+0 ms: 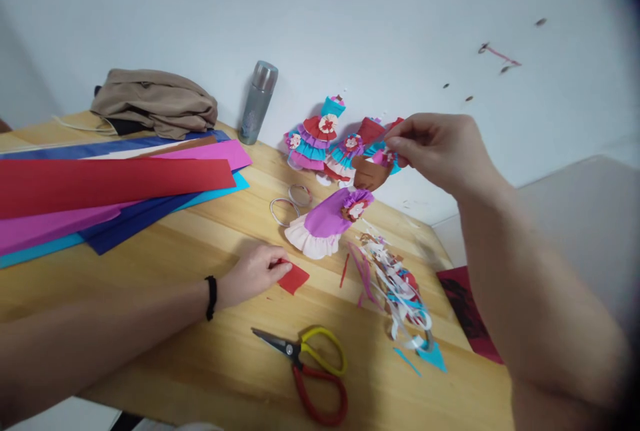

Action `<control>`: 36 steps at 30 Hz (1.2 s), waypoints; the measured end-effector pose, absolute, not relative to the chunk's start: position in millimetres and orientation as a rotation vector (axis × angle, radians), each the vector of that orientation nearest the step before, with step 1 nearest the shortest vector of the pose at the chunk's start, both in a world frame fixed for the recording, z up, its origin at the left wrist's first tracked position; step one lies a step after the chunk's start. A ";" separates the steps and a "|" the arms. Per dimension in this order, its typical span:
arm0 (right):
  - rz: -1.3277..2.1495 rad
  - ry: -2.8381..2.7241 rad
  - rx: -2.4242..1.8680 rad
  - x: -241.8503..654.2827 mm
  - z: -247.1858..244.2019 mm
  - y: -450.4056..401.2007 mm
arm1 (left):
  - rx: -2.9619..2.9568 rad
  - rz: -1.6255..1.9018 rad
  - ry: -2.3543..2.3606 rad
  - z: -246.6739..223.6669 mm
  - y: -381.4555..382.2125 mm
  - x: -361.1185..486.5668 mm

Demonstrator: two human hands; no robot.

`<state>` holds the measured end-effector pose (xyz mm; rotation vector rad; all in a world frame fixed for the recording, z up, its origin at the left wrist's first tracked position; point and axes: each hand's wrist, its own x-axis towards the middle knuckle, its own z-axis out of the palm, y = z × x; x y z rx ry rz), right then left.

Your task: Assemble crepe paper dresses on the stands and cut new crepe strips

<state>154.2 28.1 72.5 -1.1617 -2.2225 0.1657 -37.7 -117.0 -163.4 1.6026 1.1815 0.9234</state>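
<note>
My left hand (253, 276) is low over the table, its thumb and fingers closed on a small red piece of crepe paper (293, 278). Farther right, my right hand (435, 151) is raised in a pinch in front of the back row of paper dresses. What its fingertips hold is too small to make out. Just below them is the brown top of a paper dress (327, 218) with a purple skirt, a pale ruffled hem and a flower at the waist. Scissors (300, 351) with one yellow and one red handle lie nearest me.
Two ruffled paper dresses (325, 128) and more colourful paper stand by the wall. Coloured paper sheets (115, 181), a brown cloth (155, 101) and a grey flask (259, 103) are to the left. Thin rings (285, 211) and a heap of paper scraps (400, 284) lie around the dress.
</note>
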 end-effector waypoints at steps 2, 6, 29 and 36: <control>0.113 -2.197 -1.135 146.9 67.6 31.3 | 1.590 0.919 1.184 -160.3 -117.7 -37.6; 0.023 -2.155 -1.052 138.0 61.4 37.6 | 1.567 0.911 1.194 -156.9 -118.6 -37.8; 0.099 -1.989 -1.197 175.4 56.7 25.4 | 1.612 0.939 1.199 -160.3 -116.4 -39.0; 0.133 -1.980 -1.177 174.5 50.9 22.0 | 1.608 0.950 1.194 -158.6 -115.5 -38.9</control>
